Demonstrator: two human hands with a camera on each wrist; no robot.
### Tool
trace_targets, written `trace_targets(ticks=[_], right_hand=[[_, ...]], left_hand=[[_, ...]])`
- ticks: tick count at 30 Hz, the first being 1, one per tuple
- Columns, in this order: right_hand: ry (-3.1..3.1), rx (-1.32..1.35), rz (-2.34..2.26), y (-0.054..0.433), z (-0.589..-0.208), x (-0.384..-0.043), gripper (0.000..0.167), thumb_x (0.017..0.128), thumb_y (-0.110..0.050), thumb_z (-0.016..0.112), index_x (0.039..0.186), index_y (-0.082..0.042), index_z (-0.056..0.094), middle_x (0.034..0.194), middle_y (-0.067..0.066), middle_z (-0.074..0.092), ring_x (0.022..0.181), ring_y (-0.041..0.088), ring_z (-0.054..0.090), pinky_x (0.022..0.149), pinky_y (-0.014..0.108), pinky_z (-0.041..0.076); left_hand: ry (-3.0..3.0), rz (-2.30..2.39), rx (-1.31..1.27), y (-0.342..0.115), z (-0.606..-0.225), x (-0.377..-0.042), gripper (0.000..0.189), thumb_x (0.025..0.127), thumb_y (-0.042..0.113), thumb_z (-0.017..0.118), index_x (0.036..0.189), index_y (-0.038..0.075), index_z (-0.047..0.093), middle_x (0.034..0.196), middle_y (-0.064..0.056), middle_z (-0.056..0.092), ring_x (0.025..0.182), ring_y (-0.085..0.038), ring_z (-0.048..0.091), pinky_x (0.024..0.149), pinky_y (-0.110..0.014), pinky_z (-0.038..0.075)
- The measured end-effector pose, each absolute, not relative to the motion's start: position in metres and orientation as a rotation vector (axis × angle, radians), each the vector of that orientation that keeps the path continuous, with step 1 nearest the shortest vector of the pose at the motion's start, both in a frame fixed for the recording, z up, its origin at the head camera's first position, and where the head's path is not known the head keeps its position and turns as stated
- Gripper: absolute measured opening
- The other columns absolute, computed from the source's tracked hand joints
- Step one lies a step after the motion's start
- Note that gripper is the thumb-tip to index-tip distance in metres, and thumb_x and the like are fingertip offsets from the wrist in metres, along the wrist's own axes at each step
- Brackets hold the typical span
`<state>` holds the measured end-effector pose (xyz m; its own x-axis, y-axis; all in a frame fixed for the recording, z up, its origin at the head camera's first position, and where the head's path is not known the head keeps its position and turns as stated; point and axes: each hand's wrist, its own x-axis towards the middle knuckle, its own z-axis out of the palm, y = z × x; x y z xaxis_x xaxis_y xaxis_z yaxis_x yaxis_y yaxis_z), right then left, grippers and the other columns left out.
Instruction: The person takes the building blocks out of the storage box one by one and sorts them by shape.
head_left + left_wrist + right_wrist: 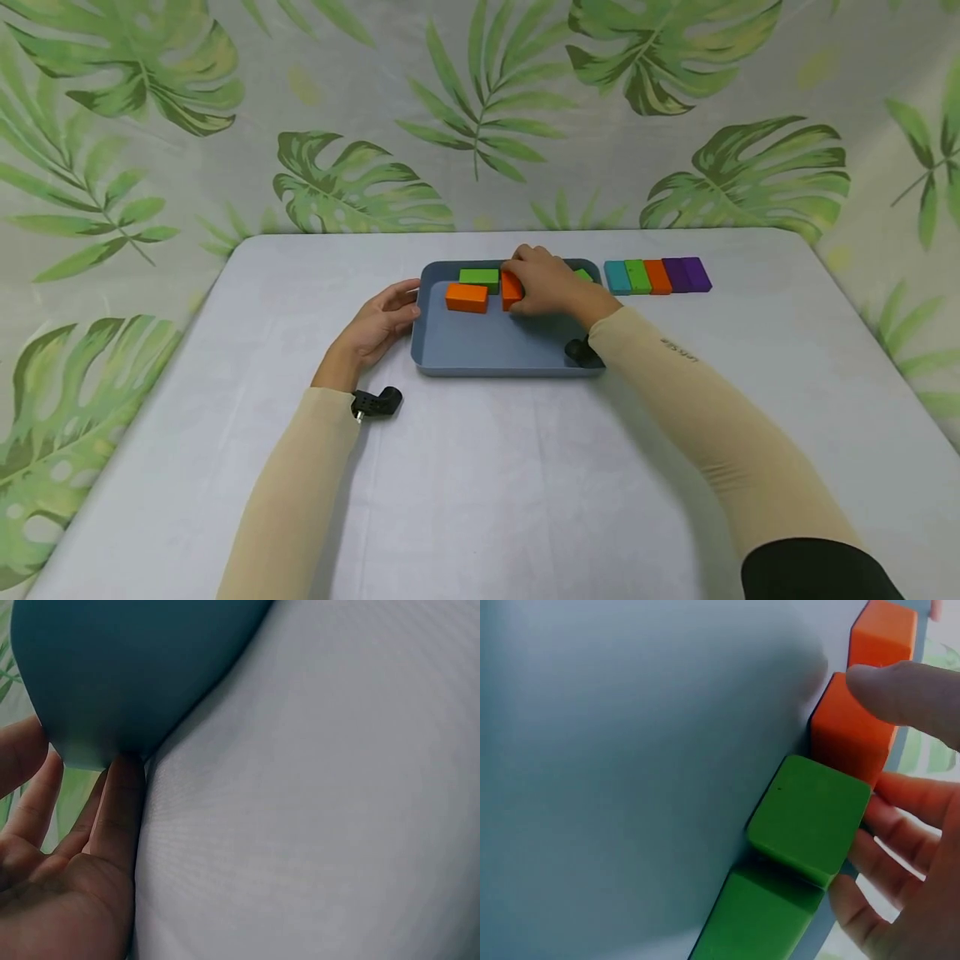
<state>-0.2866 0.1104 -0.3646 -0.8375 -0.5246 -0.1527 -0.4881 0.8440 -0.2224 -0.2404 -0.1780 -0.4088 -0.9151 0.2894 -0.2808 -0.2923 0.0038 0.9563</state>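
In the head view my right hand (551, 283) reaches into a blue-grey tray (487, 354) and grips an orange block (511, 290). The right wrist view shows the thumb on this block (847, 735) and fingers at its far side. Two green blocks, one of them this green block (810, 814), line up beside it. Left of the held block lie another orange block (467, 298) and a green block (478, 279). My left hand (375, 327) touches the tray's left side, its fingers fairly straight against the outer wall (90, 742).
Just right of the tray a row of blocks stands side by side: teal (617, 278), green (637, 277), orange (657, 277) and two purple (686, 275). A white cloth (480, 483) covers the table. Leaf-patterned fabric (495, 108) hangs behind.
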Motion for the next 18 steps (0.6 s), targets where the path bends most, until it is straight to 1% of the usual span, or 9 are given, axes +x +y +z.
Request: trace_targets(ticks=[4, 10, 18], right_hand=[[2.821, -0.776, -0.256, 0.1104, -0.3677, -0.2875, 0.069, 0.083, -0.032, 0.076, 0.142, -0.006, 0.051, 0.135, 0.015, 0.047, 0.117, 0.032, 0.044, 0.095, 0.047, 0.046], [2.822, -0.768, -0.213, 0.1085, -0.3679, -0.2871, 0.072, 0.083, -0.033, 0.077, 0.144, -0.007, 0.049, 0.136, 0.016, 0.047, 0.119, 0.033, 0.044, 0.096, 0.048, 0.045], [2.814, -0.773, -0.18, 0.1064, -0.3642, -0.2858, 0.064, 0.084, -0.029, 0.075, 0.14, -0.007, 0.052, 0.137, 0.015, 0.05, 0.119, 0.034, 0.047, 0.096, 0.051, 0.047]], left_hand=[[1.89, 1.97, -0.008, -0.177, -0.4089, -0.2401, 0.059, 0.1, 0.002, 0.051, 0.155, 0.013, 0.032, 0.163, -0.011, 0.029, 0.139, -0.026, 0.04, 0.098, -0.023, 0.042], [1.891, 1.965, -0.015, -0.1771, -0.4085, -0.2406, 0.059, 0.1, 0.002, 0.051, 0.155, 0.014, 0.032, 0.163, -0.011, 0.029, 0.142, -0.027, 0.038, 0.101, -0.024, 0.041], [1.891, 1.959, -0.022, -0.1772, -0.409, -0.2407, 0.06, 0.1, 0.003, 0.052, 0.156, 0.014, 0.032, 0.164, -0.011, 0.027, 0.145, -0.028, 0.036, 0.104, -0.026, 0.04]])
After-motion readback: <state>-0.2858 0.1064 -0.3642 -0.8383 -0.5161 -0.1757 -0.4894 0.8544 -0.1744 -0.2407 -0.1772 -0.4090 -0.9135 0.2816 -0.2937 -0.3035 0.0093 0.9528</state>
